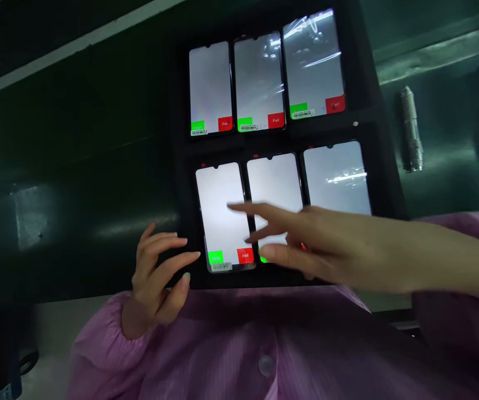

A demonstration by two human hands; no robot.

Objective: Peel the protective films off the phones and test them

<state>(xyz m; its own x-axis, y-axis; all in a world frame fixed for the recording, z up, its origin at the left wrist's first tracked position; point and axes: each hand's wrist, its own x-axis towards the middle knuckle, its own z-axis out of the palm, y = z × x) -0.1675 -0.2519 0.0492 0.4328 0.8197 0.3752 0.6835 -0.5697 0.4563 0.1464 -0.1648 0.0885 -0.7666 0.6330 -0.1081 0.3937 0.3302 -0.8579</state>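
— Dark green surface (76, 166), edged from 9 to 11 o'clock by a pale strip (89, 44), all hours being read from the middle of the black tray (356, 66): what does the tray bear?

— Two rows, each screen lit. Far row: the upper-left phone (210, 83) at 10 o'clock, the upper-middle phone (260, 83) at 11, the upper-right phone (312, 72) at 1. Near row: the lower-left phone (222, 222) between 7 and 8, the lower-middle phone (275, 178) at 6, the lower-right phone (334, 164) at 4. A silver rod (412, 128) lies beyond the tray's edge at 3 o'clock.

— And the state of each grip?

— My right grip (331, 241), at 5 o'clock, is released and slightly blurred; it partly covers the lower-middle and lower-right phones, its index finger (245, 208) over the screen of the lower-left phone. Whether it touches the glass, I cannot tell. My left grip (158, 278), at 8 o'clock, is likewise released, fingers loosely bent, just beside the lower-left phone.

— What does that phone display?

— A white field with a green button (215, 256) towards 7 o'clock on its screen and a red button (245, 255), marked "Fail", towards 5. A barcode label (221, 266) sits below the green one.
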